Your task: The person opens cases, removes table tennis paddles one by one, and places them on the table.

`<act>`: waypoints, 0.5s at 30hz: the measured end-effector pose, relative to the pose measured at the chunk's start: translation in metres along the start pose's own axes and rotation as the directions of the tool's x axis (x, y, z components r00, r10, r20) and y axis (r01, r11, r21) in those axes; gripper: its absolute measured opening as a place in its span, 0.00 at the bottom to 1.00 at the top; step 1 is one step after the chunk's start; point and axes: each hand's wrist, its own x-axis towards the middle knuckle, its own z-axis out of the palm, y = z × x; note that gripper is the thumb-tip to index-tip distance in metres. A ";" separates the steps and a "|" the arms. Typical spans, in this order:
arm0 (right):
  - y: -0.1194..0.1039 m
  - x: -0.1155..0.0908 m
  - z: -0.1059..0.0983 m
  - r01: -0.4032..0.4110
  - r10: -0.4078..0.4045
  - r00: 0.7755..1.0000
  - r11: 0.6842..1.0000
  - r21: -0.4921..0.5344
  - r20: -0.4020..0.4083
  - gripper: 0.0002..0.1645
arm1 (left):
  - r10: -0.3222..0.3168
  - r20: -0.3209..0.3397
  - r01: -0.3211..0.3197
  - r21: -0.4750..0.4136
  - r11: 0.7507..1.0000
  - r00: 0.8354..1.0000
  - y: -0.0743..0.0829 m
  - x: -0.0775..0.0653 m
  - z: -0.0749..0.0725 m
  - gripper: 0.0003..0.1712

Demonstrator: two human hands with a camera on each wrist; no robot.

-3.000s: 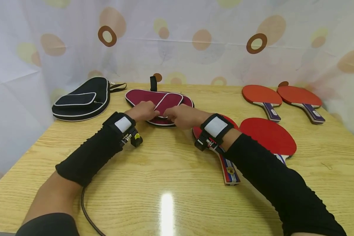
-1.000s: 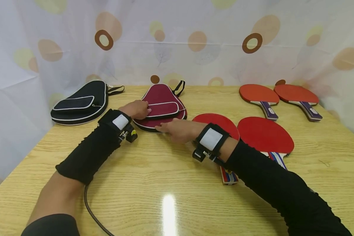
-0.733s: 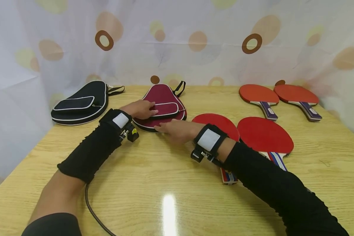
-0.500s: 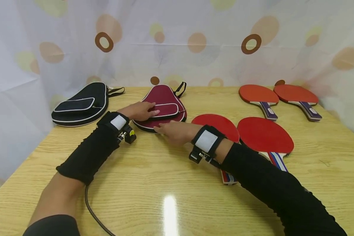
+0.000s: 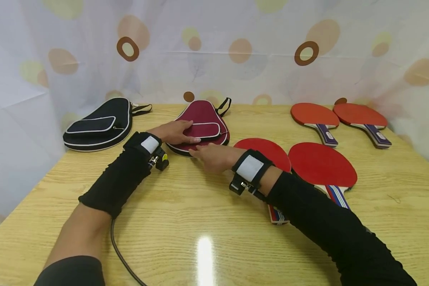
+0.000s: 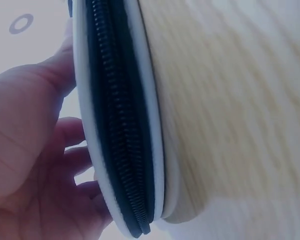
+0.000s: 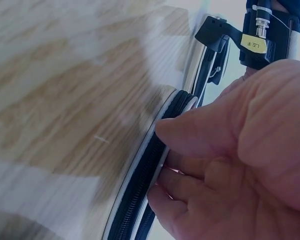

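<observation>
A maroon paddle case with white piping and a small front pocket lies flat on the table, narrow end and black loop pointing away. My left hand rests on its left side, fingers spread over the pocket. My right hand touches the near rounded edge with the index finger fairly straight. In the right wrist view, the thumb is against the zipper side and the fingers are above. The left wrist view shows the zipped edge beside the left palm; no zipper pull shows there.
A black paddle case lies to the left. Two red paddles lie close on the right, one partly under my right forearm. Two orange-red paddles lie at the back right. A patterned curtain stands behind.
The maroon case has turned from sideways to pointing away since 3 seconds ago. In the last half second it shifted slightly right and away, the left hand moving right with it.
</observation>
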 end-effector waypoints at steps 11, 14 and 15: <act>0.008 0.003 0.000 -0.006 0.007 1.000 0.999 0.040 -0.021 0.39 | -0.003 0.006 0.003 0.047 0.999 1.000 0.012 -0.004 -0.007 0.44; 0.009 0.004 0.001 -0.007 0.009 1.000 0.998 0.063 -0.026 0.38 | -0.018 0.012 0.018 0.002 1.000 1.000 0.007 -0.011 -0.017 0.44; 0.009 0.004 0.001 -0.009 0.011 1.000 0.997 0.073 -0.028 0.37 | -0.030 0.011 0.030 -0.021 0.999 1.000 0.004 -0.015 -0.021 0.44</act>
